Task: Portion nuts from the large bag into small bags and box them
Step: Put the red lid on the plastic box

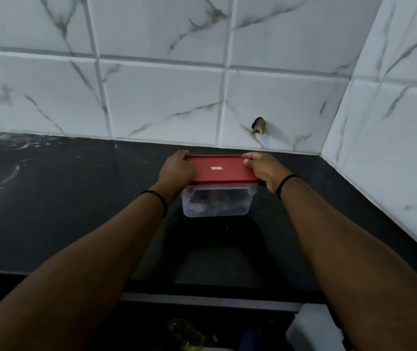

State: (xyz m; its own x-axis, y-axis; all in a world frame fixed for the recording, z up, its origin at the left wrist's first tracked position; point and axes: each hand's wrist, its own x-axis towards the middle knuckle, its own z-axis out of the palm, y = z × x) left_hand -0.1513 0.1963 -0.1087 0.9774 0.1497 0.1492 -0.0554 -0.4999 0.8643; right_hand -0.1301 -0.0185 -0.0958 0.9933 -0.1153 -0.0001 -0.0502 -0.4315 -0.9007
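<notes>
Box [217, 202]: a clear plastic container with a red lid [221, 169], positioned on the black desk [50, 198] near the tiled back wall [164, 97]. Whether its base rests on the desk or sits slightly raised cannot be determined. Dark contents show through the clear side wall; what they are cannot be made out. The lid sits on top of the box and carries a small white label at its centre.

Left of the box: the left hand [175, 172] grips the left end of the lid, fingers curled over the far left corner, palm against the short edge. A dark beaded band [155, 200] circles that wrist, and the forearm runs down toward the lower left.

Right of the box: the right hand [265, 171] grips the right end of the lid, thumb lying on the lid's top near the far right corner, fingers curled under its edge. A thin black band [284, 184] circles that wrist. The box sits directly between the two hands, held at both short ends.

Beyond the box, on the wall and slightly right of it, a small dark hole or chip [259, 125] breaks one tile. Further right of the box, a second tiled wall [392, 122] meets the back wall at a corner. Below the box, past the desk's front edge, a yellowish object [184, 334] and a white object [313, 328] are visible, too dim to identify.
</notes>
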